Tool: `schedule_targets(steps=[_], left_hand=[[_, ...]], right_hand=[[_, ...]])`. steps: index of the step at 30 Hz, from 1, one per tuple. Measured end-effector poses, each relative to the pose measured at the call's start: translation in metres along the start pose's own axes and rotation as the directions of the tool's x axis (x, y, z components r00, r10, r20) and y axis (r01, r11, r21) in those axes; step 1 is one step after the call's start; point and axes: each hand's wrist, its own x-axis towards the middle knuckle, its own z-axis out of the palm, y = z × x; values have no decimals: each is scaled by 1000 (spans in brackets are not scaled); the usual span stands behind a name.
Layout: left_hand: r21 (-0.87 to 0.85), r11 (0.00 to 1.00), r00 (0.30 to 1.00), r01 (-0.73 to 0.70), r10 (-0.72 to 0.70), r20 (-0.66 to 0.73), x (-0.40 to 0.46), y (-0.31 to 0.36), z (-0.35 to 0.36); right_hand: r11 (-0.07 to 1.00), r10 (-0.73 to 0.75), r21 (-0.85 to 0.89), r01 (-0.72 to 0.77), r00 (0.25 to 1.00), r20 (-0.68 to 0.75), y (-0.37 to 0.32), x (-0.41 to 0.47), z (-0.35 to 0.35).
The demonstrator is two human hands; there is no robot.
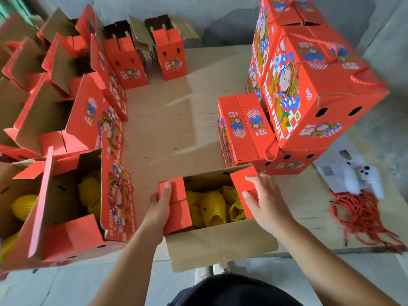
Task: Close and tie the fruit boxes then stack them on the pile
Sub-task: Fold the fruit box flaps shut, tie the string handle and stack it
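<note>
Box [212,237] of netted yellow fruit [212,206] stands open; left hand [160,208] grips its left flap [176,204], right hand [265,199] holds the right flap [241,175].

Open red fruit box [212,217] (yellow-netted fruit inside) near stacked closed pile [309,89].

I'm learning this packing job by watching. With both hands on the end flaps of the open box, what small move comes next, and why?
Probably fold both flaps inward and flat. The left hand holds the left red cardboard end flap, the right hand the right red end flap; both stand raised over the yellow foam-netted fruit, and the long brown flap lies open.
</note>
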Motion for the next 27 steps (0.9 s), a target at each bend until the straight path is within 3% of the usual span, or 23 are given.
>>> schedule_targets(steps=[3,5,7,9,13,18,23,27], left_hand=[[54,995,993,-82,87,-85,2,14,4],[45,996,989,-76,81,-120,0,15,6],[40,997,987,-69,74,-142,-4,11,6],[41,993,978,-108,114,-175,-10,4,5],[19,986,962,-168,168,-216,-22,-6,3],[-43,976,954,-216,201,-221,-31,-6,1],[-106,953,949,-285,265,-170,-38,-10,1],[-181,924,936,-337,309,-168,-47,-20,0]], right_hand=[[999,-18,35,19,1000,-26,4,15,-6],[980,79,187,-71,996,-33,6,23,-4],[859,231,455,-234,971,63,4,24,-1],[754,282,574,-320,946,156,5,21,3],[741,251,575,-346,938,240,12,9,3],[745,169,607,-277,958,230,12,2,-3],[608,187,711,-353,934,303,12,9,-13],[763,200,577,-290,956,215,11,5,-6]])
